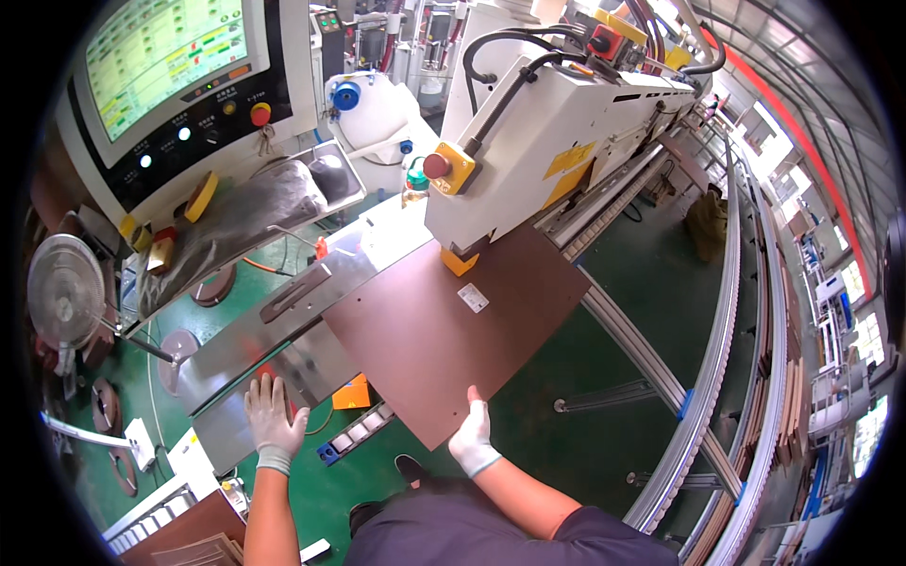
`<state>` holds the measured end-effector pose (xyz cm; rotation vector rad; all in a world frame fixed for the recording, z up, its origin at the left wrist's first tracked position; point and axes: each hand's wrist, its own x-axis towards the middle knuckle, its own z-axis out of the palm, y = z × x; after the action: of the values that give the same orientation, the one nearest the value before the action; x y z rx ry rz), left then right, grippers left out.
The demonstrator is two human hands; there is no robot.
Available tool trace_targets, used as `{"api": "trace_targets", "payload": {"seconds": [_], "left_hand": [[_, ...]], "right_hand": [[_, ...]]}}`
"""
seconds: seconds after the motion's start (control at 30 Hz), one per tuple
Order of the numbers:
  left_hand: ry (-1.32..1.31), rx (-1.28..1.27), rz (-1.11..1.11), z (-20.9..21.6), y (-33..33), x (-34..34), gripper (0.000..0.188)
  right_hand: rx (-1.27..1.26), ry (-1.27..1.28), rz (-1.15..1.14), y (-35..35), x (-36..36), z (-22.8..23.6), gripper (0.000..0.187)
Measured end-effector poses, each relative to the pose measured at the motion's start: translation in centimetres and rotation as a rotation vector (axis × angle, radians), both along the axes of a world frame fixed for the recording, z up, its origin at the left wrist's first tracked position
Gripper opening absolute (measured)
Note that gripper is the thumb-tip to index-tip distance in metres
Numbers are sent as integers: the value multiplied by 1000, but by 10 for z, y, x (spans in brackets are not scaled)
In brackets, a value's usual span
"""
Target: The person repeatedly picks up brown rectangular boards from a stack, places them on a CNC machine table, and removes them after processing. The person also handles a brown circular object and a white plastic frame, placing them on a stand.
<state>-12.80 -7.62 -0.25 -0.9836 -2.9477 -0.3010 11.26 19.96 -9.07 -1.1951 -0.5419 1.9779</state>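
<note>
A flat dark brown board (453,330) with a small white label lies on the machine's infeed, its far end under the white machine housing (538,132). My right hand (472,434), in a white glove, grips the board's near edge with the thumb on top. My left hand (272,420), also gloved, rests flat with fingers spread on the grey metal guide table (283,330) to the left of the board, holding nothing.
A control panel with a screen (165,57) and a red button stands at upper left, a fan (66,288) at far left. A long roller rail (727,311) curves along the right. More brown boards (189,538) lie stacked at lower left on the green floor.
</note>
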Motion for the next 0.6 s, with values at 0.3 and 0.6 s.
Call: {"api": "trace_targets", "payload": {"seconds": [0.3,0.6], "left_hand": [[198,-49,-87,-25,-16,-1,76],[311,-115,-179,15,-5,9,66]], "right_hand": [[-112,-205,-236,107,-29,39,48],[46,-27,-308,186,-7,25,31]]}}
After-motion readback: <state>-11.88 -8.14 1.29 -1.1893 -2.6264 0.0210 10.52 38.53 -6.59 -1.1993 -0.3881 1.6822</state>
